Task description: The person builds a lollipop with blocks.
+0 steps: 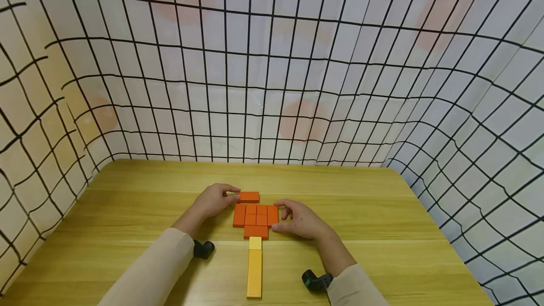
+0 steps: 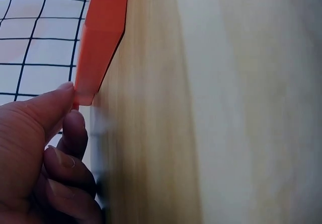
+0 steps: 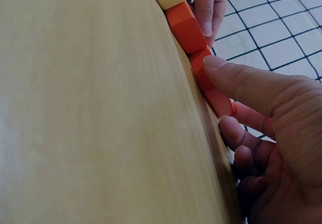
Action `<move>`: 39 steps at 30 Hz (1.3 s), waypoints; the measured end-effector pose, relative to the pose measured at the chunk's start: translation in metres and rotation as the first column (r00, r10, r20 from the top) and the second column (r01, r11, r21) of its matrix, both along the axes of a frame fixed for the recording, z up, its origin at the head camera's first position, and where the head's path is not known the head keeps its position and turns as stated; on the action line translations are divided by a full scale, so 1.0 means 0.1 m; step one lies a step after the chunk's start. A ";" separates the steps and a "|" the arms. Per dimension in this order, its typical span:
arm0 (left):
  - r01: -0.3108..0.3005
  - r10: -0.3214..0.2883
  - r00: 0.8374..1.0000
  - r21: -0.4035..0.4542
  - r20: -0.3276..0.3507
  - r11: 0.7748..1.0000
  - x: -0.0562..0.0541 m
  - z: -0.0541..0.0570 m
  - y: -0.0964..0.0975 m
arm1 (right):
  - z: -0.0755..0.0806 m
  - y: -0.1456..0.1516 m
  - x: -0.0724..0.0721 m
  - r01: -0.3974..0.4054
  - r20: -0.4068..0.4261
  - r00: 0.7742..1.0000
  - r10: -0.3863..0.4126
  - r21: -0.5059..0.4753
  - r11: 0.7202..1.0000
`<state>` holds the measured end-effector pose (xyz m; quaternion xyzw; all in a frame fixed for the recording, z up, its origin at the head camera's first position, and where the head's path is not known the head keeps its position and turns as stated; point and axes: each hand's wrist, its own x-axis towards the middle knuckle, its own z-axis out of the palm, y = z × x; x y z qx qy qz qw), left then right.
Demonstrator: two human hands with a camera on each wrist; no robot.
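In the head view, my left hand [image 1: 216, 199] pinches the left end of an orange block [image 1: 250, 197] between thumb and fingertip; the left wrist view shows this grip on the block [image 2: 100, 43] too. That block lies just beyond a flat cluster of orange blocks [image 1: 250, 209], with a gap between. At the cluster's right side, my right hand [image 1: 302, 221] holds the outer upright orange block [image 1: 273, 215], thumb at its near end and a finger at its far end. Below the cluster, one orange block [image 1: 256, 232] lies crosswise.
A short pale-yellow block [image 1: 255, 243] and a long yellow-orange block [image 1: 254, 274] run in line toward the table's near edge. The wooden table [image 1: 374, 211] is bordered by a black grid net [image 1: 263, 79] over white sheeting. Black devices sit at the left wrist [image 1: 204, 250] and right wrist [image 1: 316, 281].
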<state>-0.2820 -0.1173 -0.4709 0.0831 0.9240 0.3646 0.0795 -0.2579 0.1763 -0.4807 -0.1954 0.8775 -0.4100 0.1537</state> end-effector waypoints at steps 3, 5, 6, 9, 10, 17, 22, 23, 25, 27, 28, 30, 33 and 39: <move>-0.008 0.008 1.000 -0.007 -0.006 1.000 0.00 0.00 0.01 | 0.00 0.00 0.00 -0.003 -0.005 1.000 0.003 -0.005 1.000; -0.017 0.017 1.000 -0.007 -0.004 1.000 0.00 0.01 0.03 | -0.01 0.00 -0.01 -0.005 -0.006 1.000 0.005 -0.007 1.000; -0.023 0.023 1.000 -0.004 -0.001 1.000 0.00 0.01 0.04 | -0.01 0.00 -0.01 -0.003 -0.005 1.000 0.003 -0.008 1.000; -0.026 0.026 1.000 0.002 0.006 1.000 0.01 0.02 0.07 | -0.01 0.00 -0.01 0.000 -0.003 1.000 0.000 -0.005 1.000; -0.026 0.026 1.000 0.003 0.007 1.000 0.01 0.02 0.08 | -0.02 0.00 -0.01 0.000 -0.002 1.000 0.000 -0.005 1.000; -0.023 0.023 1.000 -0.003 0.007 1.000 0.00 0.04 0.16 | -0.03 0.00 -0.02 0.004 -0.001 1.000 -0.004 0.002 1.000; -0.025 0.025 0.999 0.001 0.020 1.000 -0.02 0.02 0.21 | -0.03 0.00 -0.02 0.009 0.001 1.000 -0.009 0.005 1.000; -0.030 0.029 0.999 0.005 0.026 1.000 -0.03 0.02 0.21 | -0.03 0.00 -0.02 0.008 0.000 1.000 -0.008 0.006 1.000; -0.033 0.033 0.999 0.009 0.029 0.999 -0.03 0.01 0.23 | -0.03 0.00 -0.02 0.007 0.000 1.000 -0.007 0.007 1.000; -0.035 0.035 0.999 0.009 0.027 0.999 -0.03 0.01 0.24 | -0.02 0.00 -0.02 0.006 0.000 1.000 -0.006 0.005 1.000; -0.038 0.038 0.999 0.009 0.026 0.999 -0.03 0.01 0.24 | -0.02 0.00 -0.02 0.004 0.000 1.000 -0.004 0.002 1.000; -0.043 0.042 0.999 0.007 0.021 0.999 -0.03 0.01 0.25 | -0.01 0.00 -0.01 0.002 0.001 1.000 -0.002 -0.001 1.000; -0.047 0.047 0.999 0.008 0.019 0.999 -0.03 0.01 0.26 | -0.01 0.00 -0.01 0.001 0.000 1.000 -0.001 -0.004 1.000; -0.054 0.053 0.998 0.017 0.028 0.998 -0.03 0.01 0.27 | -0.01 0.00 -0.01 -0.002 -0.004 1.000 0.002 -0.004 1.000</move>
